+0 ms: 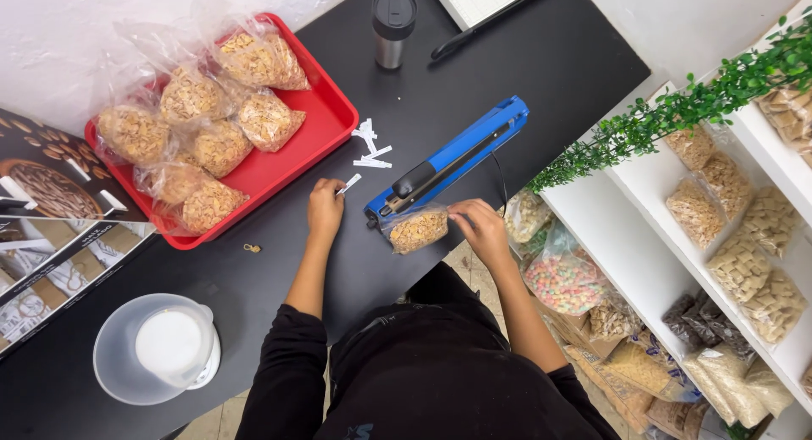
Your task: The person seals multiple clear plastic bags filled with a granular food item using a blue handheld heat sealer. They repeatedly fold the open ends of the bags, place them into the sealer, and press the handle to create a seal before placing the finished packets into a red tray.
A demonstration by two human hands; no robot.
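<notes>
- Left hand (325, 208) on black counter (550, 59), fingers pinched together on small white strip (349, 184), just L of the sealer.
- Right hand (479, 224) at counter's near edge, fingers closed on R end of small clear bag of cereal (416, 230).
- Bag lying flat w/ its top edge tucked under near end of blue heat sealer (452, 159); sealer's arm down, laid diagonally across counter.
- Little pile of white cut strips (370, 145) just beyond L hand, betw. tray and sealer.
- Red tray (326, 110) on far L w/ several filled clear cereal bags (216, 144) heaped on it, tops open & loose.
- Clear plastic jug (139, 355) on a white scale near L corner, well apart from both hands.
- Grey travel mug (392, 25) w/ black lid upright at far side of counter.
- Tiny gold-coloured bit (251, 248) on counter near tray's front corner; can't tell what it is.
- White shelves (643, 237) on R stacked w/ more packed bags; green plant sprig (677, 110) across the top.
</notes>
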